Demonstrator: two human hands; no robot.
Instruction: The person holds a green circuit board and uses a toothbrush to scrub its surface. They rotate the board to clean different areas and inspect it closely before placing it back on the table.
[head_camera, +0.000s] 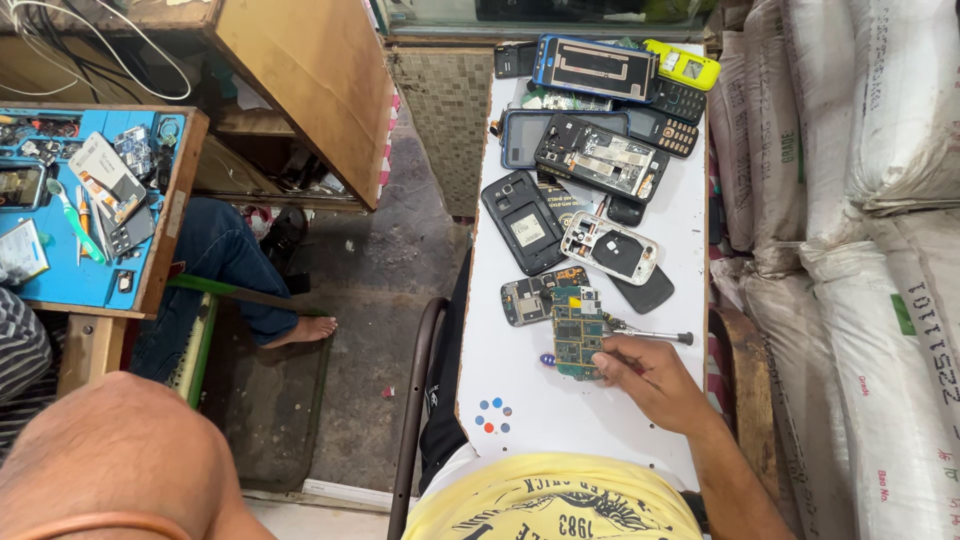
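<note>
My right hand rests on a narrow white table, fingertips pinched on the lower right edge of a green phone circuit board. A thin metal screwdriver lies just above my fingers, its tip at the board. A second, darker circuit board lies touching the green one on its left. Only my left forearm, with an orange band, shows at the bottom left; its hand is out of frame. My yellow printed shirt fills the bottom edge.
Several opened phones and back shells crowd the table's far half. White sacks are stacked along the right. To the left stands a blue workbench with tools, and another person's jeans leg and bare foot on the floor.
</note>
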